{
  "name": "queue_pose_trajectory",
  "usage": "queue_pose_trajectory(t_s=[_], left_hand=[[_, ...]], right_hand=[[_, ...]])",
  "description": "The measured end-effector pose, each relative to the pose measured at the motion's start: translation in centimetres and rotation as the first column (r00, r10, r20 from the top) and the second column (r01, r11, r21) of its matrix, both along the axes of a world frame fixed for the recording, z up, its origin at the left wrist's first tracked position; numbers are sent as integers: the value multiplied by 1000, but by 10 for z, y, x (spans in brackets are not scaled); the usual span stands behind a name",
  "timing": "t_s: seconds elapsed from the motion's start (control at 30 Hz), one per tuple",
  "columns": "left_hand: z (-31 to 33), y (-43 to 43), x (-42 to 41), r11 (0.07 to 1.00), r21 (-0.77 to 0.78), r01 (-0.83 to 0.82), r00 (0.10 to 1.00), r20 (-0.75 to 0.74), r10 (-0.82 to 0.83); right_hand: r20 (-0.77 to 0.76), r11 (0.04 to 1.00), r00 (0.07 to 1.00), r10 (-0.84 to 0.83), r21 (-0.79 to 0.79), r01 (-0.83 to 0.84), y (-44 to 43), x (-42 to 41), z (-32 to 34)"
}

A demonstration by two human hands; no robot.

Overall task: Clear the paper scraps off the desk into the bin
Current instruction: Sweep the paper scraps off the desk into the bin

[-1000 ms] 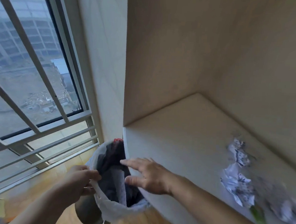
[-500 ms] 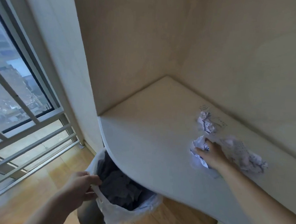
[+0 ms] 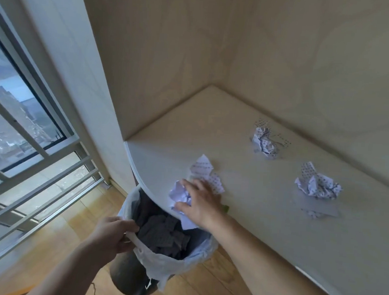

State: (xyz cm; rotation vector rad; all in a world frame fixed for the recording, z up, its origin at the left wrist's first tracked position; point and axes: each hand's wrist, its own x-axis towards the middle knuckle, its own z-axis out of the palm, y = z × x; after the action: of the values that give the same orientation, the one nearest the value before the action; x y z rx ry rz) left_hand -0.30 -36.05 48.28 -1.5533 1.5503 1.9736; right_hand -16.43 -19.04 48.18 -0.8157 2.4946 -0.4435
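Observation:
My right hand [image 3: 200, 203] lies flat over crumpled white paper scraps [image 3: 181, 193] at the rounded front-left corner of the pale desk [image 3: 264, 221], fingers spread over them right above the bin. A printed scrap [image 3: 204, 170] lies just behind that hand. Two more crumpled printed scraps sit farther back: one [image 3: 264, 143] near the rear wall, one [image 3: 316, 184] to the right. My left hand [image 3: 113, 234] grips the rim of the dark bin [image 3: 129, 278], which has a white liner [image 3: 165, 260] and paper inside, under the desk edge.
A barred window [image 3: 24, 135] fills the left side. Wooden panels [image 3: 172, 53] wall in the desk at the left and rear. The floor [image 3: 44, 240] is wood. A small green bit [image 3: 225, 208] shows beside my right wrist.
My right hand has dragged a bunch of scraps from the middle of the desk toward the front-left corner over the bin. Left hand still holds the bin rim.

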Motion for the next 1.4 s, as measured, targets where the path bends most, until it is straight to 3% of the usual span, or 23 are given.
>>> queue_pose_trajectory(t_s=[0.17,0.27,0.4,0.47,0.53,0.63,0.77,0.83,0.97,1.13,1.4], left_hand=[[4,1,6,1000,1,-8,1000,-11,8],[6,1,8,1000,13,1,1000,-21,-1],[5,3,9,1000,17,3,1000,-5,-3],[4,5,10,1000,14,3,1000,-1,-3],[1,5,11,1000,16,1,1000,-5,-1],[-4,7,14,1000,26,13,1000,-3,-13],[-7,14,13,997,52,52,999,-5,-51],[-9,18,12,996,63,66,998,5,-66],[-18,21,7,995,71,63,998,-12,-62],[-32,21,-3,994,70,80,997,1,-80],[-42,35,-17,991,89,100,995,17,-102]], right_hand=[[-36,985,987,155,79,-152,-22,49,13],[73,978,977,198,56,-202,-22,69,24],[486,973,870,76,-226,41,-9,77,44],[524,932,852,21,-318,172,4,74,54],[447,896,892,-67,-367,251,22,64,62],[206,862,935,-287,-371,346,66,27,62],[-187,862,841,-507,-132,490,144,-53,54],[-299,808,772,-561,4,589,181,-83,55],[-226,687,687,-691,91,721,238,-118,56],[-122,755,762,-635,108,647,267,-141,21],[-179,822,824,-537,111,559,269,-148,2]])
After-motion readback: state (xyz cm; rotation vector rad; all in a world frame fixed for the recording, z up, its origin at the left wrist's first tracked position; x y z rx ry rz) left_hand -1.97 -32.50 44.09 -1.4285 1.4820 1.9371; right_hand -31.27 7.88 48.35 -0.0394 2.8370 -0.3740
